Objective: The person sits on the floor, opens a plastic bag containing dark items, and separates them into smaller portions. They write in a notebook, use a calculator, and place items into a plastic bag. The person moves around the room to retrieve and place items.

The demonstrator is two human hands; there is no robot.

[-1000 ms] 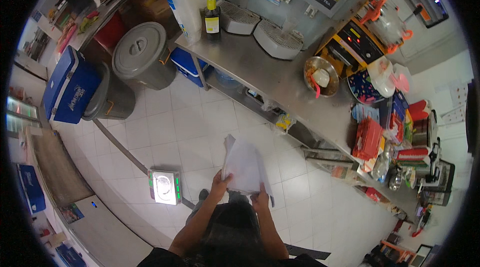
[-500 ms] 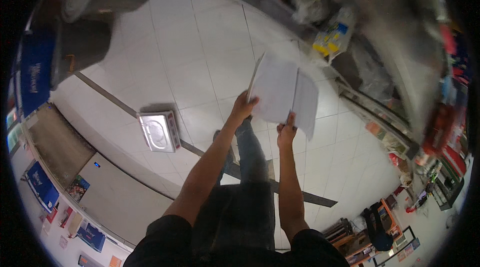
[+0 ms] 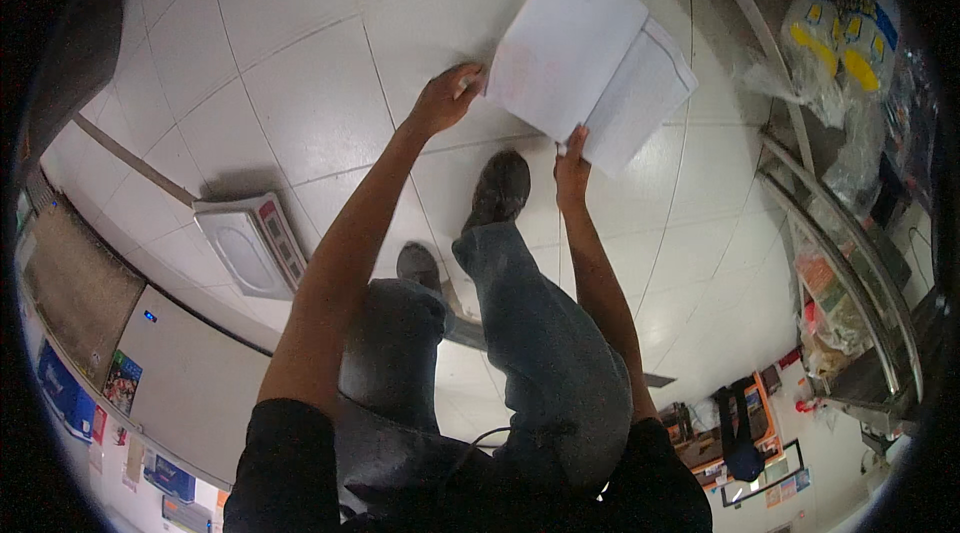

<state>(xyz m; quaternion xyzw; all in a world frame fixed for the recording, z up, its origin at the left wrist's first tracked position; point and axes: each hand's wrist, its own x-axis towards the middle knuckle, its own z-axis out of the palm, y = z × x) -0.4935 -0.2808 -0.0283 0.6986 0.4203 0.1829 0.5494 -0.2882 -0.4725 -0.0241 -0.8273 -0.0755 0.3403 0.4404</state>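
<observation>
White paper sheets [image 3: 570, 43], lying open like a booklet with a crease between two pages, are held out over the tiled floor. My right hand [image 3: 573, 171] grips their lower edge by the crease, its thumb on top. At the left edge of the pages is my left hand [image 3: 445, 101], fingers curled and thumb toward the paper; its fingertips are blurred and seem to pinch that edge. Faint lines show on the pages, too small to make out.
A weighing scale [image 3: 245, 248] with a metal pan stands on the floor to my left, near a long pale cabinet [image 3: 190, 358]. Metal rails [image 3: 850, 253] and plastic packages [image 3: 840, 38] line the right side. My dark shoe [image 3: 500, 188] is below the papers.
The papers have swung clockwise and now sit higher in the view. My left hand has shifted left and up. My legs have moved in a step, and the view has turned and advanced.
</observation>
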